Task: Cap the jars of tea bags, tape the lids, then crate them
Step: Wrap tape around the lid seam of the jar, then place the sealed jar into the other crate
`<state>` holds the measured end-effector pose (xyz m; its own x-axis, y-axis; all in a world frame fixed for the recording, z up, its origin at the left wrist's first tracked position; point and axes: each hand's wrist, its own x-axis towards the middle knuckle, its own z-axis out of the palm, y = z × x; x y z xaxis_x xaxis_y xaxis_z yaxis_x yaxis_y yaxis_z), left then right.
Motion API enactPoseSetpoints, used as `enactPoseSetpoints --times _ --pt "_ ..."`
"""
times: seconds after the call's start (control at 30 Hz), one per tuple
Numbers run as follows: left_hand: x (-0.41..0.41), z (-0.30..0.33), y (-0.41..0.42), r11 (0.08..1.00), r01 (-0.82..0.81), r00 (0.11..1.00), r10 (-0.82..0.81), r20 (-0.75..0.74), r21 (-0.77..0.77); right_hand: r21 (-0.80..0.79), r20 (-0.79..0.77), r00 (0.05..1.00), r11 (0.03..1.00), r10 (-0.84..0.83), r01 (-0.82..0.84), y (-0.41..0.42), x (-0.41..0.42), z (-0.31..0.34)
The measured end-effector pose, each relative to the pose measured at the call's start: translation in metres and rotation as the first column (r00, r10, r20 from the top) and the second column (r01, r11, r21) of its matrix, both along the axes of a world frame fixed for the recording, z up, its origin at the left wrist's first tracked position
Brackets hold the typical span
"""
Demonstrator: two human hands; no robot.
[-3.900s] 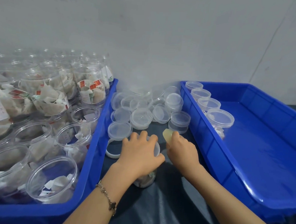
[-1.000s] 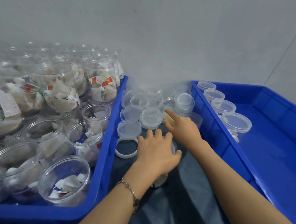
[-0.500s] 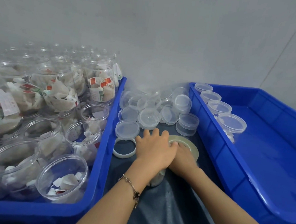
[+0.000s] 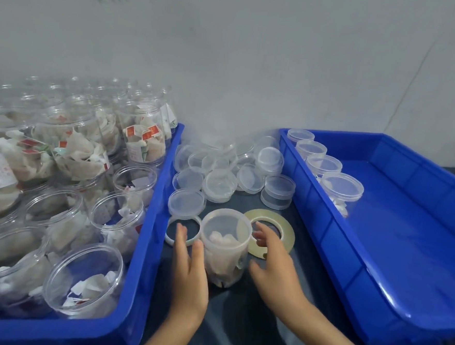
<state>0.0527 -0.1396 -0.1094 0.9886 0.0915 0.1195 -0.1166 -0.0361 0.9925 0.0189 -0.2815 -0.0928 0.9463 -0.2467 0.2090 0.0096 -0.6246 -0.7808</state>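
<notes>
A capped jar [image 4: 225,246] of tea bags stood upright on the dark tabletop [image 4: 237,321], between two blue crates. The left hand [image 4: 191,275] lay beside its left wall with straight fingers, its grip loose and holding nothing. The right hand [image 4: 273,270] hovered at the jar's right side, fingers spread and relaxed (partly over the flat tape roll [image 4: 270,233]). Loose lids [image 4: 220,184] crowded the tabletop's far edge. The left crate [image 4: 145,247] held open jars [image 4: 84,278]; four capped jars [image 4: 341,189] lined the right crate [image 4: 376,263] along its left wall.
</notes>
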Motion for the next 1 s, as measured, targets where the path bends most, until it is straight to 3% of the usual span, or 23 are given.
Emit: enactPoseSetpoints --times 0.13,0.27,0.4,0.5,0.57,0.67,0.83,1.0 --pt "-0.004 0.003 -0.011 0.995 0.094 0.995 -0.095 -0.021 -0.029 0.177 0.021 0.991 0.975 0.135 -0.137 0.013 -0.005 0.011" --pt "-0.009 0.033 -0.029 0.99 0.122 0.99 -0.116 0.077 -0.065 0.199 0.139 0.988 0.976 0.063 -0.091 0.008 -0.018 0.046" --pt "-0.016 0.087 -0.062 0.929 0.348 0.916 -0.309 0.255 -0.127 0.278 0.333 0.942 0.959 -0.047 -0.05 -0.017 -0.042 0.098" --pt "-0.018 0.123 -0.097 0.848 0.53 0.778 -0.487 0.397 0.0 0.269 0.452 0.877 0.962 -0.166 0.044 -0.047 -0.056 0.129" --pt "-0.015 0.136 -0.122 0.839 0.521 0.756 -0.538 0.374 0.153 0.281 0.486 0.838 0.952 -0.247 0.118 -0.072 -0.062 0.141" --pt "-0.006 0.142 -0.155 0.793 0.484 0.766 -0.588 0.258 0.37 0.249 0.408 0.845 0.933 -0.345 0.26 -0.108 -0.063 0.147" --pt "-0.003 0.12 -0.184 0.609 0.598 0.707 -0.707 0.014 0.521 0.191 0.132 0.923 0.923 -0.362 0.335 -0.156 -0.049 0.123" --pt "-0.007 0.093 -0.188 0.31 0.466 0.692 -0.711 -0.123 0.829 0.239 -0.08 0.953 0.923 -0.291 0.302 -0.181 -0.039 0.082"
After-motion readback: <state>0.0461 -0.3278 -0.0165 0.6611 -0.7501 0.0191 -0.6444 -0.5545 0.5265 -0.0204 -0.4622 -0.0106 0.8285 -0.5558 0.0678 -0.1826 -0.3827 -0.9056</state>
